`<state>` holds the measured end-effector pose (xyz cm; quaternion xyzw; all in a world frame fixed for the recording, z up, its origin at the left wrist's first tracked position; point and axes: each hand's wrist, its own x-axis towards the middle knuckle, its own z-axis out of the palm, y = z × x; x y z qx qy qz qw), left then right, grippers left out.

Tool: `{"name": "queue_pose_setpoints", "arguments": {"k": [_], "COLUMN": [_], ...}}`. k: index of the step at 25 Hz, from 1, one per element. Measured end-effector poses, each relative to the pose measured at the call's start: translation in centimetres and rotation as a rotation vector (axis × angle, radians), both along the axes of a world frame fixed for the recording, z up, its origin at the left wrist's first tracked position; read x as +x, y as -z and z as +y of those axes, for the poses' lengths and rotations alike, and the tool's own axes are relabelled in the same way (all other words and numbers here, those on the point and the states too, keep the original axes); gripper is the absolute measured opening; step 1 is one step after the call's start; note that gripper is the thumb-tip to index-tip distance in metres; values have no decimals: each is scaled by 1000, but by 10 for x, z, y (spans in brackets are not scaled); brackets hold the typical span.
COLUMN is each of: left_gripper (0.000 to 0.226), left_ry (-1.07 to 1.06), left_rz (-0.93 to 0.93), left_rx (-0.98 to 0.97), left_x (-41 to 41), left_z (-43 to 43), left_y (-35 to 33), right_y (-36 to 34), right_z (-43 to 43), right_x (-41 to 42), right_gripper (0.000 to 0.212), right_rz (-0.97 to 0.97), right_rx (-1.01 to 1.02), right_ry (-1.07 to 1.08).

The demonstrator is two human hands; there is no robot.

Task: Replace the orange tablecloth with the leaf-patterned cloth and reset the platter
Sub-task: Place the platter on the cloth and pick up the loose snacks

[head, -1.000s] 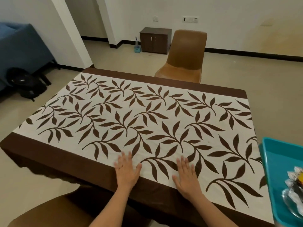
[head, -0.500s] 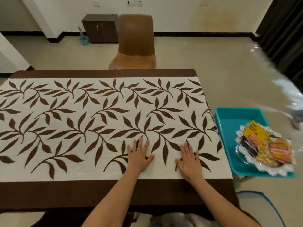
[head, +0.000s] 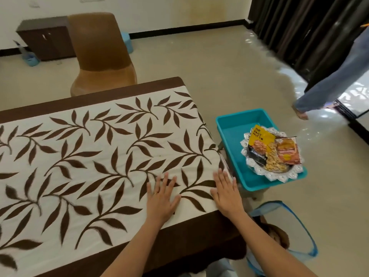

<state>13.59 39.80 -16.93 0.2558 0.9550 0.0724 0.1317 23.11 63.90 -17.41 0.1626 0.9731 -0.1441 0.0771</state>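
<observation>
Left hand [head: 161, 198] and right hand [head: 226, 193] lie flat on leaf-patterned cloth [head: 99, 156]

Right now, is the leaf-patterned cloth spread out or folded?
Spread. The leaf-patterned cloth lies flat, its brown border draping over the near edge; the left hand and right hand rest flat on it.

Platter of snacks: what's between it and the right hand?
Head view: past the right hand comes the edge of the leaf-patterned cloth, then the wall and bare bottom of the teal tray, where the platter sits.
</observation>
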Motion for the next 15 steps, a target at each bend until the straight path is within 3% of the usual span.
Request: {"name": "queue_pose_setpoints", "arguments": {"k": [4, 7, 12, 15], "left_gripper": [71, 70, 63, 68], "left_ry": [-40, 43, 193, 174], "left_rz": [43, 29, -127, -310], "left_rx": [76, 181, 308, 345], "left_x": [5, -5, -22, -29], "left_z": [20, 87, 225, 297], "left_y": [-3, -13, -15, -4], "right_y": [5, 7, 7, 14], "right_z": [57, 103, 191, 244], "right_x": [21, 25, 27, 27], "right_gripper": [63, 65, 73, 74], "right_rz": [-7, 34, 76, 83], "right_rx": [-97, -161, -183, -222], "right_ry": [307, 484, 661, 796]}}
